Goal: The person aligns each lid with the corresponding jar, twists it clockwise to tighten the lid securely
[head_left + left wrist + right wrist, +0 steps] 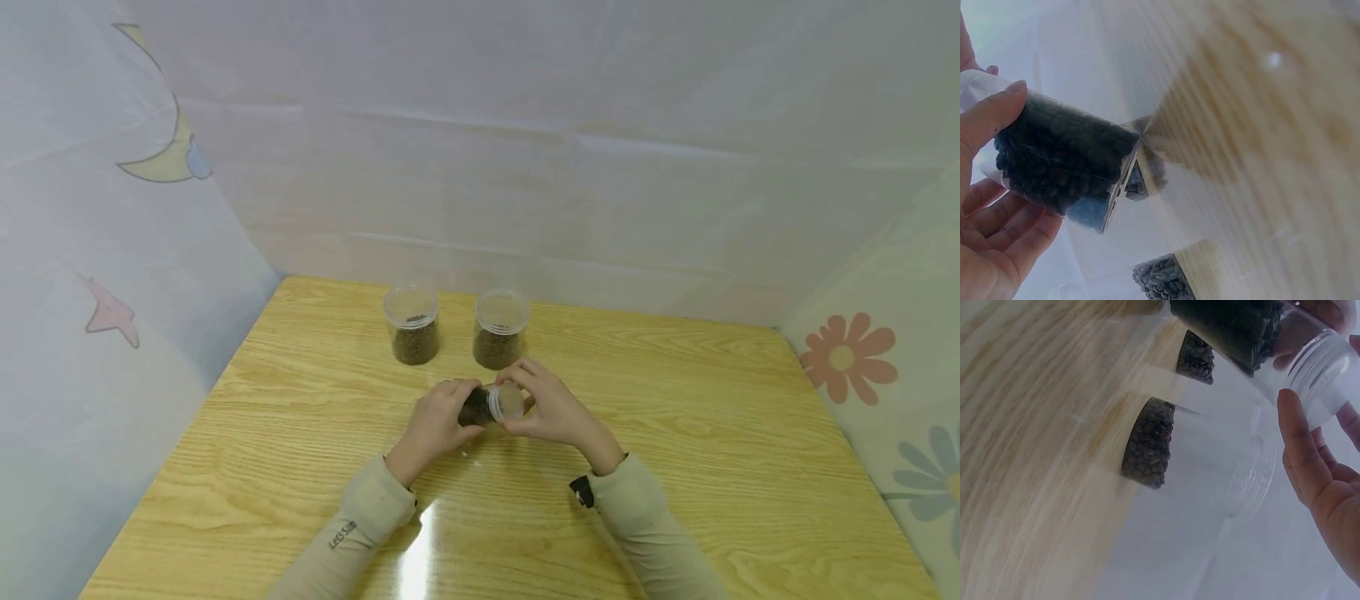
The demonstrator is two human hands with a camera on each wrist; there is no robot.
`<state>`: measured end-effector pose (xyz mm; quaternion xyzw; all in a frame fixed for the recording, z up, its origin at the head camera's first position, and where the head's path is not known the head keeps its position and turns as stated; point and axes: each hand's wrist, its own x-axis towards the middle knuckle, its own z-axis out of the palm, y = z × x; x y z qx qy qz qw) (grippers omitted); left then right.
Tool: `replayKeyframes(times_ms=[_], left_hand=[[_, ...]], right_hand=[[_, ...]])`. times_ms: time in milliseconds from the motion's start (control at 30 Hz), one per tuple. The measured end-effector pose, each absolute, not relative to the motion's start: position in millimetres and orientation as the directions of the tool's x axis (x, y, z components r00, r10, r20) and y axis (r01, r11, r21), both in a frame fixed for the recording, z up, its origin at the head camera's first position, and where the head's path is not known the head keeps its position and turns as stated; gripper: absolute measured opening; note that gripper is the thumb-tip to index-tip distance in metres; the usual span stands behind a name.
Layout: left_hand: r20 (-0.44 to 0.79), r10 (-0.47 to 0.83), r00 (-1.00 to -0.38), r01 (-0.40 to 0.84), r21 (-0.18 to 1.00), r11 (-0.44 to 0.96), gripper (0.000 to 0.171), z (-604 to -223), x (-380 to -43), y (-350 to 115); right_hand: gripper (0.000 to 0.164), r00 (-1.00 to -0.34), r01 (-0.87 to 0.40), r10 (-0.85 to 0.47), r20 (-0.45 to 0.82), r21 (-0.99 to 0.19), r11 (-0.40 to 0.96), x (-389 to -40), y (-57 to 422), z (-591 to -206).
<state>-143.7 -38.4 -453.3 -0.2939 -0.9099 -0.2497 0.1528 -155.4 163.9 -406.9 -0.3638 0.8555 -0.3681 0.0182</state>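
Observation:
In the head view my left hand (438,418) grips the body of a clear plastic jar (474,408), which is tilted over with its top toward the right. Dark beans (1060,156) fill much of this jar, as the left wrist view shows. My right hand (551,408) holds the jar's whitish translucent lid (511,402), thumb on the near side and fingers on the far side. The lid sits at the jar's mouth; whether it is loose I cannot tell. In the right wrist view, fingers (1297,425) of the right hand touch the ribbed rim.
Two more clear jars, a left one (413,337) and a right one (498,342), stand upright just beyond my hands, each partly filled with dark beans. The wooden table (675,433) meets a pale cloth backdrop (525,192) at its far edge.

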Motion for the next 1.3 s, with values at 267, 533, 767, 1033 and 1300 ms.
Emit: replayKeyframes(times_ms=[267,533,767,1033,1300], left_hand=[[0.429,0.455,-0.781,0.609,0.359,0.707,0.063,-454.4,-144.0,-38.3],[0.418,0.455,-0.786,0.601,0.349,0.719,0.064,-454.5,-144.0,-38.7],[0.418,0.456,-0.786,0.6,0.34,0.724,0.064,-454.7,-143.4,-38.8],[0.417,0.449,-0.79,0.6,0.377,0.706,0.062,-453.4,-142.8,-38.1],[0.417,0.452,-0.788,0.603,0.376,0.704,0.063,-452.7,-142.7,-38.9]], right_hand=[[0.038,-0.797,-0.55,-0.555,0.238,-0.666,0.504,-152.7,159.7,-408.4],[0.037,-0.86,-0.481,-0.455,0.23,-0.661,0.576,-148.9,154.6,-408.2],[0.036,-0.89,-0.431,-0.404,0.209,-0.673,0.601,-146.3,151.8,-406.7],[0.032,-0.937,-0.306,-0.327,0.12,-0.734,0.606,-144.6,148.0,-405.5],[0.033,-0.949,-0.226,-0.311,0.052,-0.801,0.554,-144.5,147.3,-406.2]])
